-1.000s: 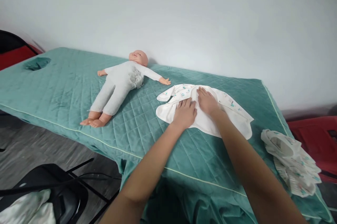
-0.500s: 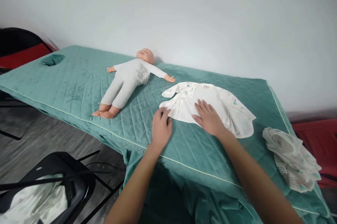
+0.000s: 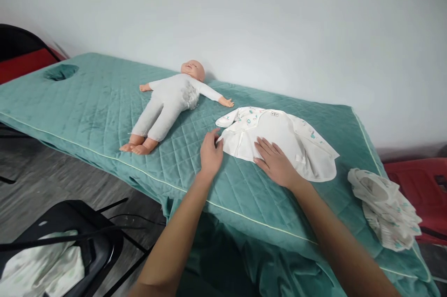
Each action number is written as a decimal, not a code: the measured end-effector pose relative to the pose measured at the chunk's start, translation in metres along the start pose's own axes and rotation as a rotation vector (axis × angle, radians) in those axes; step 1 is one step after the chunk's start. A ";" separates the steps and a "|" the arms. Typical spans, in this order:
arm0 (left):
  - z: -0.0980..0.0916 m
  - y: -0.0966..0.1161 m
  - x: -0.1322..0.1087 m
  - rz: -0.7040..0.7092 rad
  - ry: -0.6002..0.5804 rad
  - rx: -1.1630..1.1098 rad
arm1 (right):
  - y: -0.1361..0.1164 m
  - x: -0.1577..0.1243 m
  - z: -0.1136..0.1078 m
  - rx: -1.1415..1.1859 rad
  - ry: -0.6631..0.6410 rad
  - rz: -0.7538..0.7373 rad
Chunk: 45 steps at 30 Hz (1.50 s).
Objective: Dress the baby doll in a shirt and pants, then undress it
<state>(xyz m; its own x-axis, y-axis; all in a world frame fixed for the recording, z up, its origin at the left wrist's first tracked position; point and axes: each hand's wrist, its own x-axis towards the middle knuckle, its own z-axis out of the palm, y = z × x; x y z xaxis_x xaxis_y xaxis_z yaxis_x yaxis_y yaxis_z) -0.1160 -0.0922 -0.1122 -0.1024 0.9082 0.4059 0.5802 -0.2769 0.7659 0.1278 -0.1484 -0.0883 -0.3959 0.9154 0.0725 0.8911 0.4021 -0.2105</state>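
A white baby garment [image 3: 279, 141] with small printed figures lies spread on the green quilted table cover [image 3: 104, 101]. My right hand [image 3: 275, 163] rests flat on its near edge, fingers stretched out. My left hand [image 3: 210, 152] touches the garment's left corner with its fingertips, fingers loosely extended on the cover. A baby doll [image 3: 167, 104] in a pale grey suit lies on its back to the left, arms spread, its hand close to the garment's sleeve.
A second crumpled printed garment [image 3: 386, 213] lies at the table's right corner. A black chair [image 3: 70, 236] with pale cloth on it stands at the lower left. A face hole [image 3: 61, 72] opens in the cover's far left. Red seats flank the table.
Both hands slid from the middle of the garment toward its near edge. The left hand went to the left corner; the garment now lies flatter and wider.
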 end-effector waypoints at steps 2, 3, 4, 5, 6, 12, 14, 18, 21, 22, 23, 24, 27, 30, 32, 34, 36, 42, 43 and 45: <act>0.000 -0.004 0.004 0.000 0.086 -0.129 | 0.002 0.013 -0.001 0.060 -0.027 -0.008; 0.000 -0.005 0.004 -0.022 0.119 -0.179 | 0.003 0.020 -0.001 0.081 -0.034 -0.003; -0.001 -0.005 0.004 -0.057 0.139 -0.233 | 0.002 0.028 0.000 0.092 -0.036 0.006; -0.002 -0.004 0.002 -0.097 0.144 -0.296 | 0.001 0.036 0.001 0.090 -0.031 0.013; -0.004 -0.002 0.001 -0.135 0.137 -0.367 | 0.000 0.042 0.003 0.077 -0.019 0.016; -0.019 0.005 -0.005 -0.193 -0.023 -0.653 | -0.019 0.046 0.012 -0.009 0.044 -0.116; -0.018 0.002 0.000 -0.208 -0.031 -0.642 | -0.023 0.040 0.011 -0.001 0.036 -0.163; -0.006 -0.008 0.027 -0.153 0.010 -0.291 | -0.024 0.036 0.005 0.065 0.027 -0.169; 0.003 -0.012 0.051 -0.032 -0.102 0.154 | -0.022 0.038 0.002 0.175 0.044 -0.122; 0.005 -0.012 0.057 -0.003 -0.153 0.259 | -0.021 0.038 0.002 0.210 0.057 -0.107; 0.007 -0.012 0.063 0.021 -0.192 0.331 | -0.021 0.039 0.002 0.237 0.072 -0.092; 0.009 -0.013 0.069 0.045 -0.215 0.373 | -0.020 0.039 0.002 0.252 0.084 -0.078; 0.013 -0.021 0.084 0.073 -0.202 0.369 | -0.020 0.039 0.002 0.259 0.093 -0.045; 0.018 -0.032 0.101 -0.003 -0.117 0.273 | -0.022 0.038 0.003 0.288 0.095 -0.024; 0.021 -0.040 0.112 -0.052 -0.059 0.201 | -0.022 0.037 0.004 0.329 0.121 0.008; 0.024 -0.045 0.120 -0.083 -0.025 0.156 | -0.019 0.039 0.006 0.391 0.177 0.119; 0.025 -0.047 0.126 -0.111 -0.010 0.155 | -0.012 0.045 0.006 0.475 0.228 0.295; 0.028 -0.047 0.137 -0.176 0.004 0.236 | 0.011 0.093 -0.003 0.530 0.275 0.572; 0.028 -0.046 0.138 -0.185 -0.001 0.253 | 0.012 0.102 -0.004 0.497 0.304 0.607; 0.028 -0.045 0.141 -0.193 -0.010 0.291 | 0.010 0.118 -0.004 0.411 0.340 0.684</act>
<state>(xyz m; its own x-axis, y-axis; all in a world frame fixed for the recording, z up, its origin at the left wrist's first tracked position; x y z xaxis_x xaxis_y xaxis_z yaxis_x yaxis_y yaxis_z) -0.1337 0.0571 -0.1038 -0.2259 0.9384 0.2616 0.7572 0.0002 0.6532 0.0909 -0.0365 -0.0776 0.3441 0.9360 0.0748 0.7324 -0.2177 -0.6451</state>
